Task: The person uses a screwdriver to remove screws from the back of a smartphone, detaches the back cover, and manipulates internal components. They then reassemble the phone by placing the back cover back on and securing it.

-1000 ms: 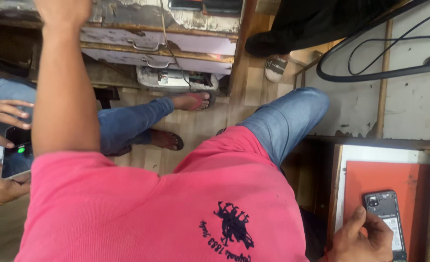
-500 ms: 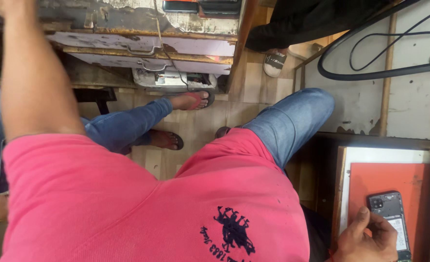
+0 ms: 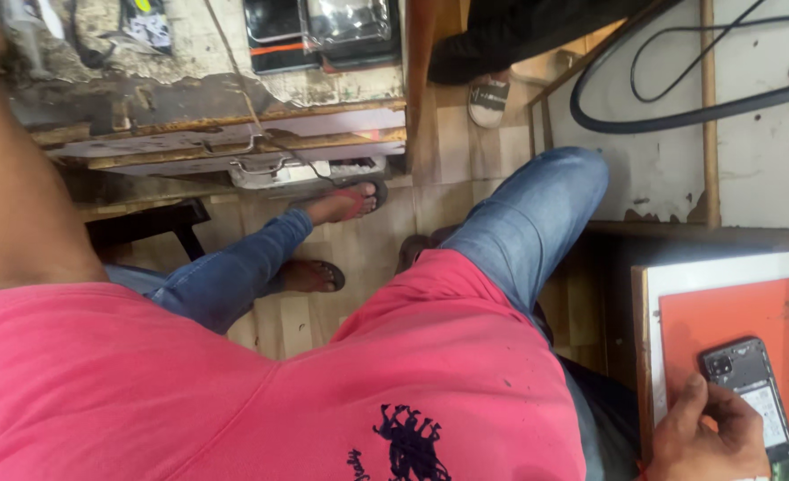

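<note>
Forearm of the left arm runs up the left edge to the worn surface; its hand is cut off at the corner, so whether its fingers are spread I cannot tell. Dark trays lie further right on that surface. At the lower right, the right hand curls its fingers round the lower end of a backless phone, long axis running away from the body, lying on an orange mat with a pale border.
</note>
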